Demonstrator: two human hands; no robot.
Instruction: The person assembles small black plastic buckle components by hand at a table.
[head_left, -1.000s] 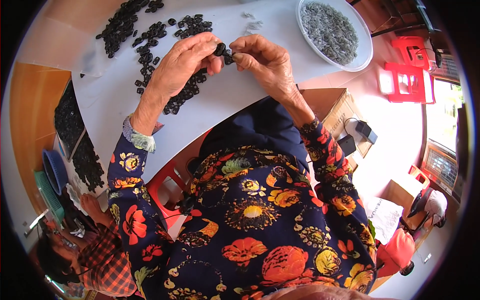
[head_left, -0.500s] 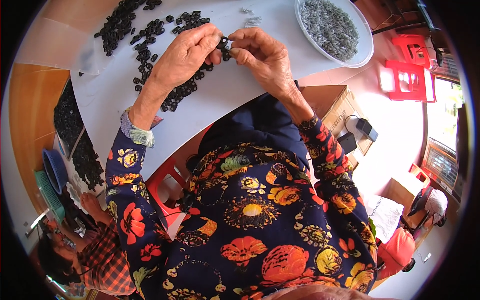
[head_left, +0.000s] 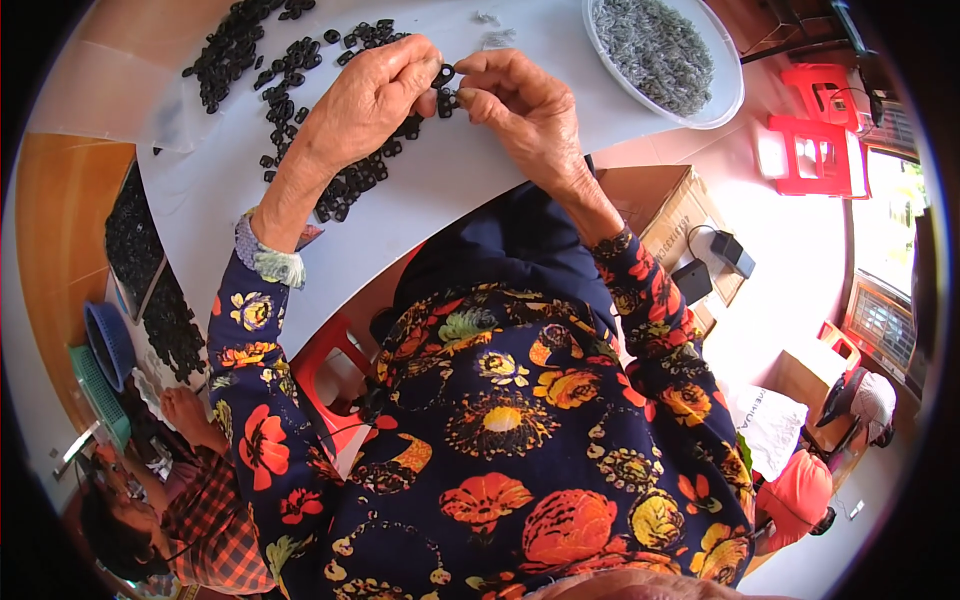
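Over the white table (head_left: 440,195), my left hand (head_left: 375,95) pinches a small black plastic piece with a round hole (head_left: 444,74) between thumb and forefinger. My right hand (head_left: 525,110) is close beside it, thumb and fingers drawn together at the piece's right edge. Whatever lies between those right fingertips is too small to make out. Just below the fingertips another black piece shows, and I cannot tell whether it is held or lies on the table. Loose black pieces (head_left: 350,185) are spread under and around my left hand.
A round clear tub (head_left: 690,122) of small grey metal pieces (head_left: 655,55) stands at the far right, with a few more metal pieces (head_left: 497,38) nearby. A bigger black heap (head_left: 225,60) lies far left. Cardboard box (head_left: 665,215) and red stools (head_left: 815,155) are right; a person in checked shirt (head_left: 215,530) sits left.
Both hands stay together at the black piece and have shifted only slightly. The whole view has moved a little, with the table things sitting a bit higher and further left.
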